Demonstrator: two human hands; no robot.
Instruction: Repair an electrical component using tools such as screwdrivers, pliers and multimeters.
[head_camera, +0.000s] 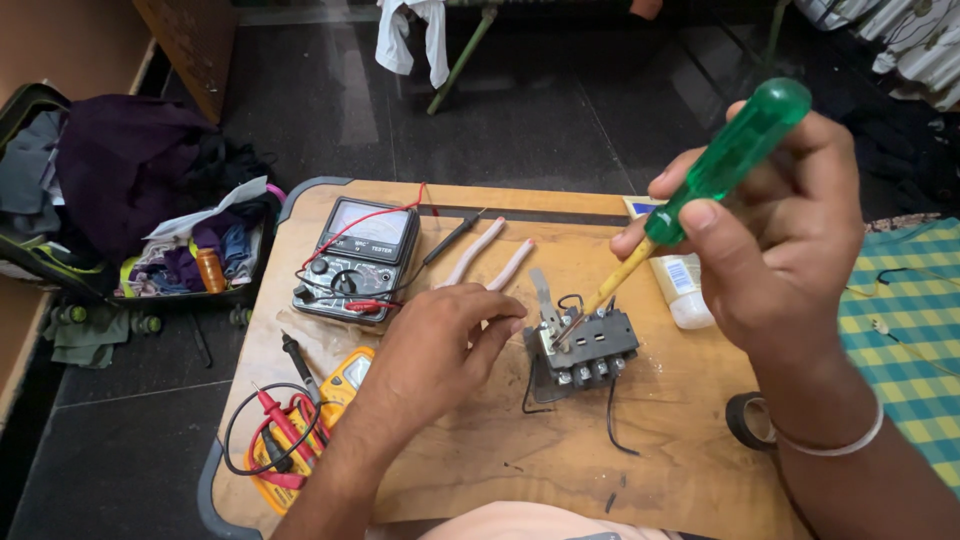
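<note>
My right hand (775, 230) grips a screwdriver with a green see-through handle (735, 150) and a yellow shaft, held slanted with its tip down on the top left terminal of a dark grey terminal block (590, 350). The block sits on the wooden board (480, 460) with thin black wires (612, 425) trailing from it. My left hand (440, 345) rests on the board just left of the block, fingers curled and fingertips close to its left edge. I cannot tell whether they touch it.
A grey analogue multimeter (357, 260) with red and black leads lies at the board's back left. A yellow clamp meter (300, 425) sits front left. Pliers with pale handles (490, 255), a white bottle (685, 290) and a black tape roll (748, 420) are nearby. A bag of clothes (150, 200) lies on the floor.
</note>
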